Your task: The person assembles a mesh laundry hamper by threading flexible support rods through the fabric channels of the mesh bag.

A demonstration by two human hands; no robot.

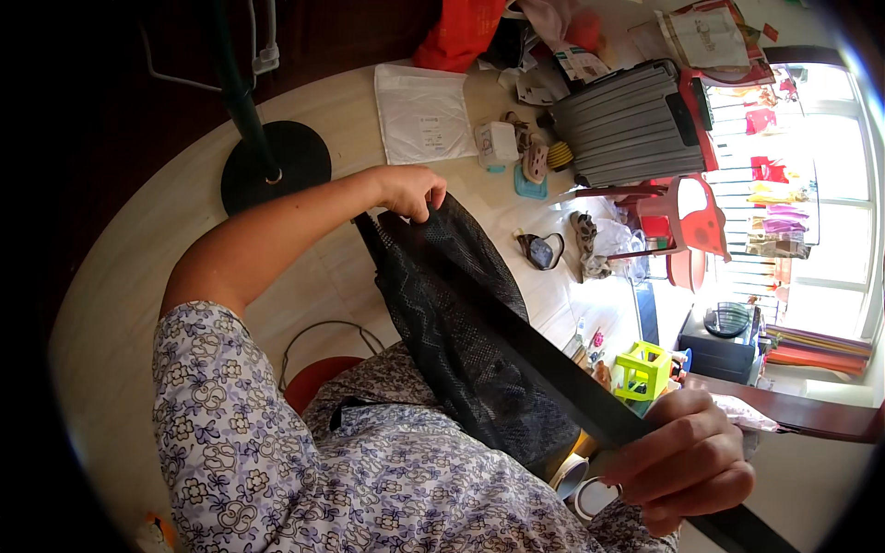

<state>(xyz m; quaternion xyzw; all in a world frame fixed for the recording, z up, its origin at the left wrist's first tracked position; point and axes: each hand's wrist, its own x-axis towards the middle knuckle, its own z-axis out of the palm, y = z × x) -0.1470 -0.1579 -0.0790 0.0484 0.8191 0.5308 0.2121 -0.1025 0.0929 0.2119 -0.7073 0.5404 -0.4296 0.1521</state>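
A black mesh fabric piece [461, 323] with a zigzag pattern hangs in front of my body and drapes over my lap. At its upper edge, my left hand [410, 193] pinches the fabric, near a short toothed strip [376, 235] that looks like a zipper. My right hand [687, 461], closer to the camera at the lower right, is closed around a flat black strap [562, 378]. The strap runs slantwise across the mesh, from near my left hand past my right fingers. Whether it is joined to the mesh cannot be made out.
A black round stand base [277, 168] is at the upper left. A white plastic bag [426, 112], sandals [535, 161] and a grey suitcase [627, 124] lie beyond. A red chair [691, 217] and a yellow-green frame [643, 370] are on the right.
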